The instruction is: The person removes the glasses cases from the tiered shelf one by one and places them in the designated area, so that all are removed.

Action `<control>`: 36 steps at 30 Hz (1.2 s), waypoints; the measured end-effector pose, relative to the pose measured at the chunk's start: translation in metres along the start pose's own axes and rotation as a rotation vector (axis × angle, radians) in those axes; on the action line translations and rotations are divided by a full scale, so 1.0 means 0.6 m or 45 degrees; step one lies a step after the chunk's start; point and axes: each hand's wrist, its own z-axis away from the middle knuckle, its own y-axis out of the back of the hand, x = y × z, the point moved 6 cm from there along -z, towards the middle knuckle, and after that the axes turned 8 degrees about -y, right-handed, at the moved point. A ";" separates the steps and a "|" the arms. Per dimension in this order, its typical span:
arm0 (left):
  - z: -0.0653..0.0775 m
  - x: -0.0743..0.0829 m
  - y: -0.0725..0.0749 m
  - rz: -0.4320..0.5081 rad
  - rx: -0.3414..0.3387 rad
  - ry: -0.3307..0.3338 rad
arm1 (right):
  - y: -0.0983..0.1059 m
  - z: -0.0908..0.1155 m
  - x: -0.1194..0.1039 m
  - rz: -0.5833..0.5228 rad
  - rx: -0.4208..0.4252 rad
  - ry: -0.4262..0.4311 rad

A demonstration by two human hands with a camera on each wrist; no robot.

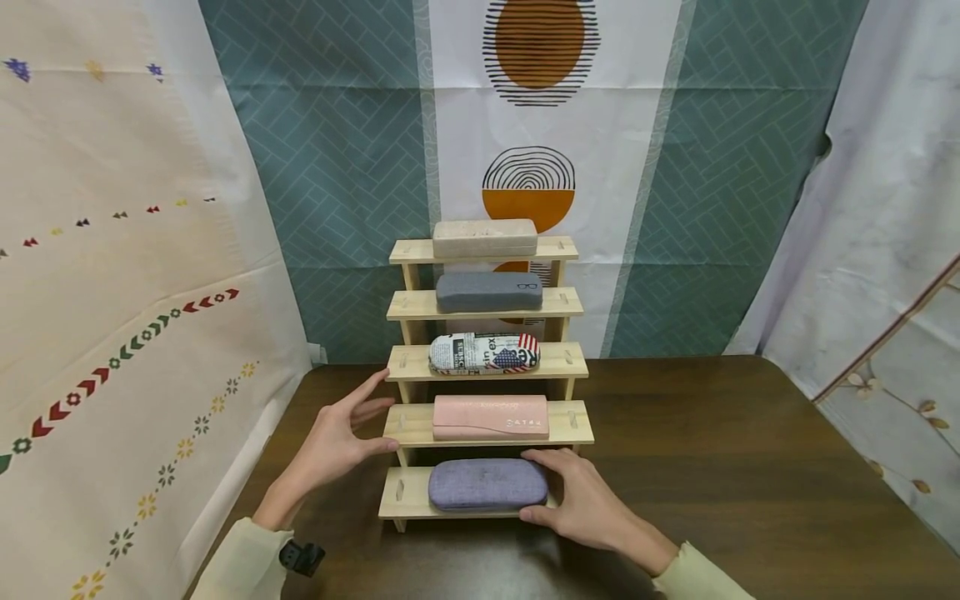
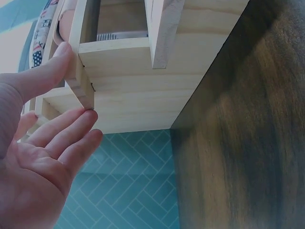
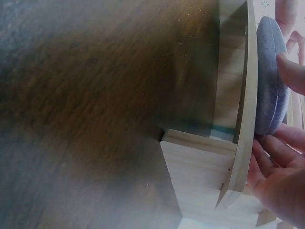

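Note:
A five-step wooden display rack (image 1: 397, 497) carries glasses cases. On its lowest step lies a purple-blue fabric glasses case (image 1: 487, 485). My right hand (image 1: 588, 504) holds this case at its right end, thumb in front and fingers around the back and end; the right wrist view shows the thumb against the fabric case (image 3: 269, 86). At the rack's left side, my left hand (image 1: 337, 442) touches the step ends with thumb and fingers spread and fairly straight. In the left wrist view its fingertips (image 2: 88, 114) meet a step's wooden edge.
Higher steps bear a pink case (image 1: 491, 417), a newspaper-print case (image 1: 483, 353), a grey-blue case (image 1: 489, 292) and a beige case (image 1: 485, 239). The rack stands on a dark wooden table (image 1: 690, 467). Patterned cloths (image 1: 337, 167) hang behind and at the sides.

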 end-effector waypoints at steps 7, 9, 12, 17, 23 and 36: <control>-0.002 -0.002 0.000 0.017 0.000 0.000 | -0.003 -0.002 -0.002 -0.005 0.008 -0.002; -0.004 -0.002 0.000 0.021 0.000 0.000 | -0.003 -0.004 -0.003 -0.003 0.017 0.003; -0.005 -0.001 0.001 0.022 -0.003 -0.004 | -0.003 -0.005 -0.002 -0.007 0.020 0.001; -0.006 -0.002 0.000 0.035 -0.007 -0.003 | -0.005 -0.006 0.002 -0.013 0.010 -0.024; -0.005 -0.002 -0.001 0.045 -0.007 0.005 | -0.006 -0.005 0.002 -0.038 -0.001 -0.061; -0.003 -0.004 0.001 0.042 -0.003 0.005 | -0.005 -0.005 0.003 -0.090 -0.011 -0.086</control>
